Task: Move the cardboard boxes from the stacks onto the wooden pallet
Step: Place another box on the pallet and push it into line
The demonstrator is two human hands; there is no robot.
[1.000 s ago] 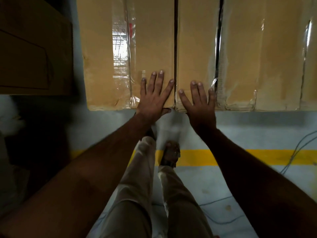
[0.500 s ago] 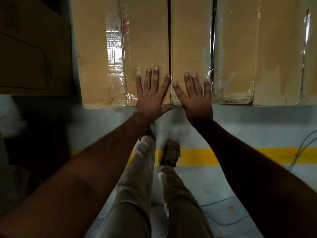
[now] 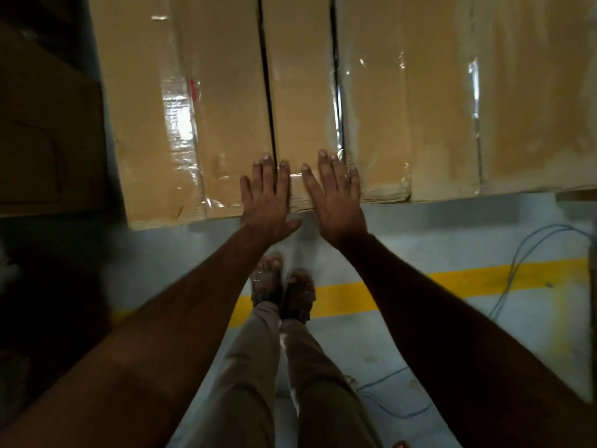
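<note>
Both hands flat on top of cardboard boxes, fingers straight, nothing grasped. Left hand presses at the near edge, fingers straddling the dark gap between the left box and the narrow middle box. Right hand lies on the middle box's near end, its outer fingers reaching the gap to the right box. Further wide box continues to the right edge. Boxes sit side by side, touching or nearly so, with glossy clear tape strips along them. Near edges overhang a grey floor. Yellow floor line runs under the person's sandalled feet. Blue cable loops on the floor at right. Dark carton stack at left.
</note>
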